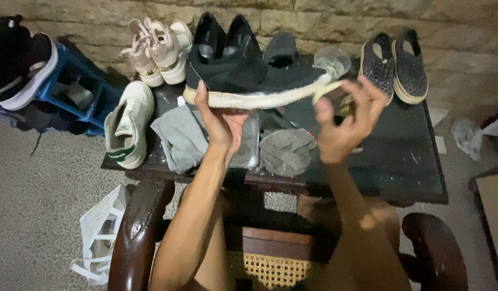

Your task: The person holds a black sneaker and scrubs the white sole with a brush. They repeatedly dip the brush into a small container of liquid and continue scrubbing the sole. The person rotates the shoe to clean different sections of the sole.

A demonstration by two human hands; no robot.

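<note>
we hold the black shoe (249, 75) up over the dark table (400, 161), left hand (219, 121) clamped under its sole, right hand (343, 121) pinching a yellow cloth (325, 89) at the toe; the glass (332, 60) behind looks empty.

Bare left hand (223, 125), bare right hand (343, 126), no sleeves, unclothed forearms, bare knees
</note>
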